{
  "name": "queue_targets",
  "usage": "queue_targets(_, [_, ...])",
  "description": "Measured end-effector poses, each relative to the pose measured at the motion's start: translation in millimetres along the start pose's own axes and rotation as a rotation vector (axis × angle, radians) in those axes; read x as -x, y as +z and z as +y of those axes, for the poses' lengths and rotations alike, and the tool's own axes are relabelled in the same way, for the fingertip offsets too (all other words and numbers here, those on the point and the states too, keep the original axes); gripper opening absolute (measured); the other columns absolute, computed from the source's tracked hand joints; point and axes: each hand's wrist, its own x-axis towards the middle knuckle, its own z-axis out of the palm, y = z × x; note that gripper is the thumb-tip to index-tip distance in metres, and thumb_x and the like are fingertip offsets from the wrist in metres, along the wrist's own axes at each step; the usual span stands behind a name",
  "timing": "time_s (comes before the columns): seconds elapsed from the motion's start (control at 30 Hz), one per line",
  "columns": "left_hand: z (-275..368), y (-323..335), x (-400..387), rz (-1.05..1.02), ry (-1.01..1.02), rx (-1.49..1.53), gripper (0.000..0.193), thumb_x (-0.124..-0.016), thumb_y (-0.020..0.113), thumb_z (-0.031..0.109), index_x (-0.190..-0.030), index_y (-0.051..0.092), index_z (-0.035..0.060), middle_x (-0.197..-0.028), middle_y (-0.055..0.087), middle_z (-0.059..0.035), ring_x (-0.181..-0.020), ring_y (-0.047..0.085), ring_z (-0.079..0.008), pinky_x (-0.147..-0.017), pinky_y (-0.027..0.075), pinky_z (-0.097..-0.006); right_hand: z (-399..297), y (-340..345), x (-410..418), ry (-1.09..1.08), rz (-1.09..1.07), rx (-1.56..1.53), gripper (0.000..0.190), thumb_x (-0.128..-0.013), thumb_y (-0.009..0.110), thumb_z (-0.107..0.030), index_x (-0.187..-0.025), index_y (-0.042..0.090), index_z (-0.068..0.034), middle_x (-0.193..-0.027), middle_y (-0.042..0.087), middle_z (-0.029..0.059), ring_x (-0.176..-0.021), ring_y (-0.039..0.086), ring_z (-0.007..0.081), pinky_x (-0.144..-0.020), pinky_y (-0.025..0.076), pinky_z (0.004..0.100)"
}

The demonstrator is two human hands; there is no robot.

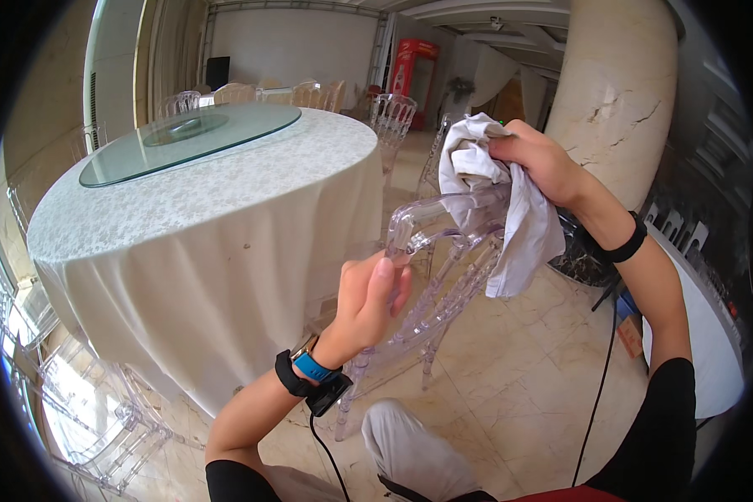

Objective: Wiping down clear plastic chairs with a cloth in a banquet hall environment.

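Observation:
A clear plastic chair [436, 295] with turned spindles stands in front of me, its back rail uppermost and its legs on the tiled floor. My left hand [373, 295] grips the near left corner of its back frame. In my right hand [536, 160] is a crumpled white cloth [477, 157], draped over the far right part of the top rail. The cloth hides that part of the rail and hangs down beside the back spindles.
Left stands a round table with a white tablecloth [238, 263] and a glass turntable [194, 141]. More clear chairs [122, 414] are at lower left and behind. A marble column [615, 94] and a white-covered table [687, 351] are at right. Black cables [596, 395] hang nearby.

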Motion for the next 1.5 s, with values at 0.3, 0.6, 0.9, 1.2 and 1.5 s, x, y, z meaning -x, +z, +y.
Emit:
queue_targets(0.3, [6,2,5,-0.007,0.003,-0.002,0.058,-0.105,0.029,0.042,-0.069,0.049,0.0013,-0.051,0.048,-0.0031,-0.045,0.045,-0.0101,-0.045,0.035,-0.0250,14,-2,-3,-0.089,0.069,-0.356,0.029,-0.096,0.057,-0.025,-0.108,0.062,0.000,-0.099,0.062,0.0025,-0.092,0.056,0.0096,-0.083,0.044,0.0249])
queue_targets(0.6, [5,-1,4,-0.015,0.009,-0.002,0.058,-0.106,0.028,0.040,-0.068,0.049,0.0014,-0.051,0.049,-0.0033,-0.045,0.045,-0.0104,-0.045,0.035,-0.0257,10,-1,-4,-0.121,0.044,-0.536,0.030,-0.099,0.049,-0.022,-0.116,0.059,-0.001,-0.111,0.064,0.0055,-0.100,0.059,0.0130,-0.090,0.046,0.0291])
queue_targets(0.9, [2,-2,4,-0.026,0.015,0.012,0.058,-0.106,0.028,0.040,-0.069,0.050,0.0007,-0.052,0.049,-0.0031,-0.046,0.045,-0.0102,-0.046,0.035,-0.0254,20,-13,-12,-0.056,0.092,-0.721,0.033,-0.101,0.042,-0.026,-0.116,0.061,-0.003,-0.104,0.069,0.0075,-0.089,0.067,0.0168,-0.082,0.054,0.0320])
queue_targets(1.2, [1,-1,3,-0.009,0.012,0.003,0.056,-0.106,0.028,0.038,-0.069,0.050,0.0012,-0.052,0.049,-0.0028,-0.047,0.045,-0.0099,-0.047,0.035,-0.0253,23,-1,-8,-0.184,0.218,-0.392,0.033,-0.099,0.049,-0.027,-0.116,0.062,-0.002,-0.109,0.065,0.0051,-0.102,0.059,0.0138,-0.093,0.044,0.0285])
queue_targets(1.5, [3,-1,4,-0.019,0.014,0.013,0.056,-0.106,0.029,0.038,-0.070,0.050,0.0012,-0.052,0.049,-0.0029,-0.046,0.045,-0.0099,-0.046,0.035,-0.0254,21,-11,-9,-0.051,-0.014,-0.350,0.034,-0.099,0.042,-0.020,-0.123,0.056,0.000,-0.116,0.064,0.0068,-0.105,0.060,0.0143,-0.095,0.045,0.0295])
